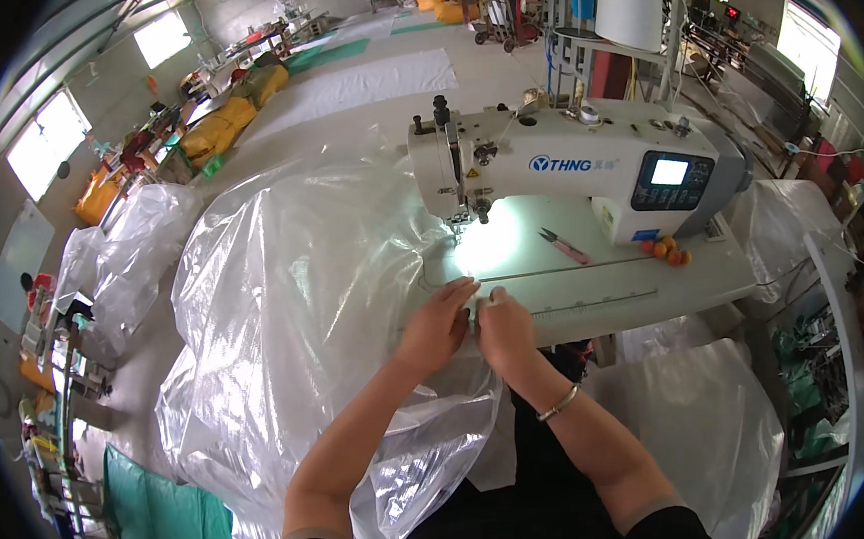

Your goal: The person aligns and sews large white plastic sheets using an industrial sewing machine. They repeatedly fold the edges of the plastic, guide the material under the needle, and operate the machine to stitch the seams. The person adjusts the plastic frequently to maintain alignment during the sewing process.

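A large see-through plastic sheet is bunched over the left side of the sewing table and hangs down in front of me. At the table's front edge, my left hand has its fingers closed on the sheet's edge. Close beside it, my right hand is curled in a pinch on the same edge; its fingertips are partly hidden. Beyond both hands stands a white sewing machine, its lit needle area just ahead of my fingers. Part of the sheet reaches up to the presser foot.
Pink-handled thread snips and several small orange fruits lie on the table. More plastic sheeting hangs at right, near a metal frame. Green sheeting lies at lower left. A large white thread cone stands behind the machine.
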{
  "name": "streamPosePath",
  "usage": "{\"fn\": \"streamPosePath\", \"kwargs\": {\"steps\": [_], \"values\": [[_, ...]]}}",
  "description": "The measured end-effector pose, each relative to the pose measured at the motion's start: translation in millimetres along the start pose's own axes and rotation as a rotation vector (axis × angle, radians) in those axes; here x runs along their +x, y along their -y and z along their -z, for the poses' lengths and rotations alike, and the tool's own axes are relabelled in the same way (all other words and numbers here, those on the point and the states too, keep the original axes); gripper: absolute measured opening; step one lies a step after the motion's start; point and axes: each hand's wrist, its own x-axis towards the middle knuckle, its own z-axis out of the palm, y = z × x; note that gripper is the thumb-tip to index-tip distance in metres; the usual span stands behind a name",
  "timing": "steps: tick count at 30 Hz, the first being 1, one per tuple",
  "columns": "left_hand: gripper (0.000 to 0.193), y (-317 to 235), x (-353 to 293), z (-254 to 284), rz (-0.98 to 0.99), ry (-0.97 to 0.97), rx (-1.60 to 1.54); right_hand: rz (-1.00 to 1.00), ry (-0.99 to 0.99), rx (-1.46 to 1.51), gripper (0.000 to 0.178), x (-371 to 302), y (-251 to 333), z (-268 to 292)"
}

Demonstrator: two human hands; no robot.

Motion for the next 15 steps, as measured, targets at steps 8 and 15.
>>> {"fn": "streamPosePath", "kwargs": {"steps": [8,15], "values": [[0.032,4,-3,-5,-0.038,0.059,0.328,0.037,0.033,0.070,0.018,-41,15,11],[0.030,39,24,12,-0.053,0.064,0.264,0.141,-0.089,0.121,0.017,1,11,0]]}}
